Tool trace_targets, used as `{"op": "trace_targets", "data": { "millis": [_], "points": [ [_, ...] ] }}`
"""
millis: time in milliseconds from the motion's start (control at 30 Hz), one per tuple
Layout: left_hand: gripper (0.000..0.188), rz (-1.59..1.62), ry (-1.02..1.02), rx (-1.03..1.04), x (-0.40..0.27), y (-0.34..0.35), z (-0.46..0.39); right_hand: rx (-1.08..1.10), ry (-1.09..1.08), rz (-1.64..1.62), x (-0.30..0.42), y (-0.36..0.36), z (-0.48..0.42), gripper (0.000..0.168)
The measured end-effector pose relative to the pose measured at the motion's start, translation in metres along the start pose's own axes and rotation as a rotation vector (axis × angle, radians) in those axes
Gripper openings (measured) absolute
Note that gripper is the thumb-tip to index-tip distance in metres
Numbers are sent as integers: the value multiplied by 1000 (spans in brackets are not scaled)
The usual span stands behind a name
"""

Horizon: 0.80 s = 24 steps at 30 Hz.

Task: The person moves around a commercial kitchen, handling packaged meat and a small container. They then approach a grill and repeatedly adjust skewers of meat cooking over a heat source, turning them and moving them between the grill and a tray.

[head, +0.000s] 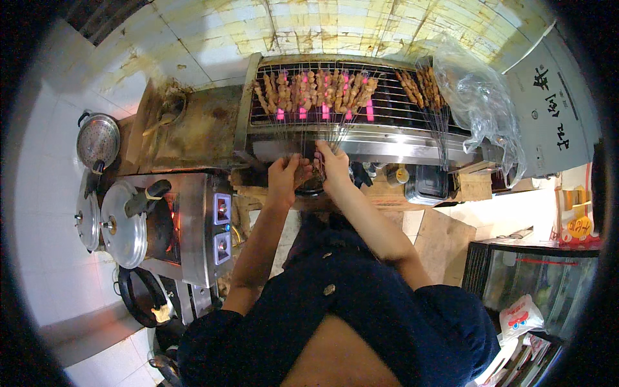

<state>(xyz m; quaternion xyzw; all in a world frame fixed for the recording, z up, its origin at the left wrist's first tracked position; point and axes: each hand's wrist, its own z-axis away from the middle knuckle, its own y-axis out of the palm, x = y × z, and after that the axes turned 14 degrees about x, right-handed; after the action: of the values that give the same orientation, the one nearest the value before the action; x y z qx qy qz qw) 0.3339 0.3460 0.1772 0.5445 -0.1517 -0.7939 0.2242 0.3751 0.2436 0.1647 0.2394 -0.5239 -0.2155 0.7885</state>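
Note:
A row of meat skewers [314, 92] lies over the glowing pink elements of a metal grill [387, 111], with thin metal sticks pointing toward me. My right hand [333, 164] is closed around the lower ends of several sticks on the right of that row. Close beside it, my left hand [288, 174] is at the ends of the left-hand sticks; its fingers are blurred, and whether it grips them is not clear. Farther right on the grill, a second bunch of darker skewers [425, 87] rests partly beside a clear plastic bag [476, 92].
At left, a stove [196, 232] shows a flame near a pressure cooker [123, 227]. A ladle [157, 126] rests on the greasy metal counter [208, 126] left of the grill. Black plastic containers [428, 183] and a jar [397, 175] stand below the grill's front edge.

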Motion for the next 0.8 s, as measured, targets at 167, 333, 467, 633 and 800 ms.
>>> {"op": "trace_targets", "data": {
  "millis": [167,333,467,633,800],
  "points": [
    [16,88,-64,48,-3,-6,-5,72,-15,-41,1,7,2,12],
    [13,55,-40,50,1,-8,-9,187,196,130,10,13,-2,12],
    [12,62,-33,-7,-4,0,-4,237,238,56,3,2,-11,15],
    [8,208,-52,51,4,-17,-13,215,200,10,8,4,-4,16],
    [8,252,-162,259,-8,-13,-4,365,184,-77,8,-8,-6,14]
  ]
}}
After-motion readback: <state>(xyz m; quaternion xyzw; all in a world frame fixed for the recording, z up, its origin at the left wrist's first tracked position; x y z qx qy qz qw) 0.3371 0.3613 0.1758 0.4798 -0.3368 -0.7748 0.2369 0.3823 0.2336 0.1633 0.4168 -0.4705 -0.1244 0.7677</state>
